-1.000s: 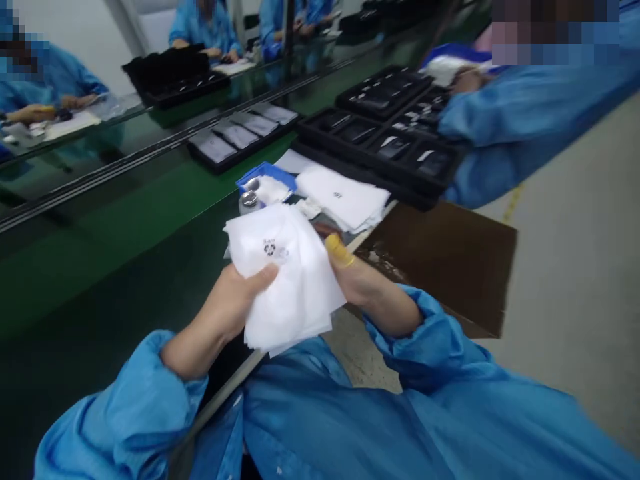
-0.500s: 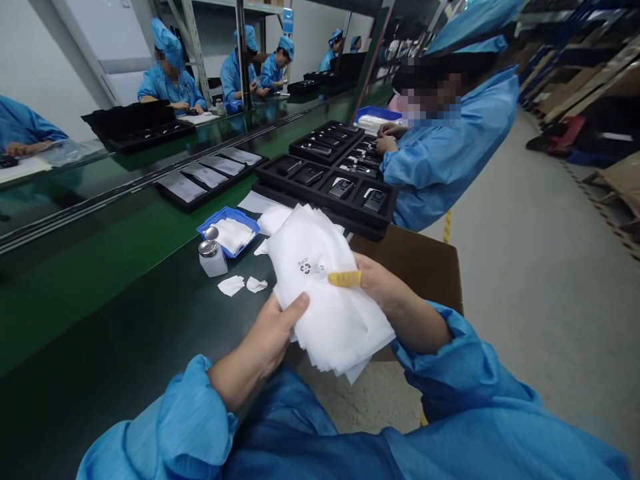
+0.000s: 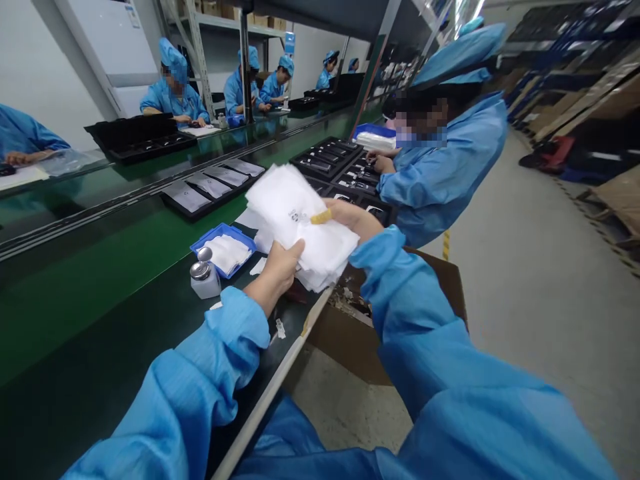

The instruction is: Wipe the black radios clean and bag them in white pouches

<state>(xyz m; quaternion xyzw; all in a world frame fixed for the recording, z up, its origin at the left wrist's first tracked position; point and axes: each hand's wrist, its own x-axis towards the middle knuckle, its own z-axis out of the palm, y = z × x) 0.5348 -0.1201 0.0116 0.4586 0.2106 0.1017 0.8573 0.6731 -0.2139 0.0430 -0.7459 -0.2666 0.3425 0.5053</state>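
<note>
White sheet stack (image 3: 280,197) over bench (image 3: 75,373) edge; L hand (image 3: 281,265) & R hand (image 3: 347,217) both clamped on it, undersides hidden. Prob. light, floppy, slippery; best gripped at opp. sides.

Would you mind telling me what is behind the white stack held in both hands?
Behind the white stack, parts of a black tray and white sheets show; the stack and right hand cover the rest.

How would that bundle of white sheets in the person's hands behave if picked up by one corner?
The bundle would probably flop, since its layers look thin and slightly wavy. It may also slide apart, as the lower edges sit unevenly rather than squared up.
</note>
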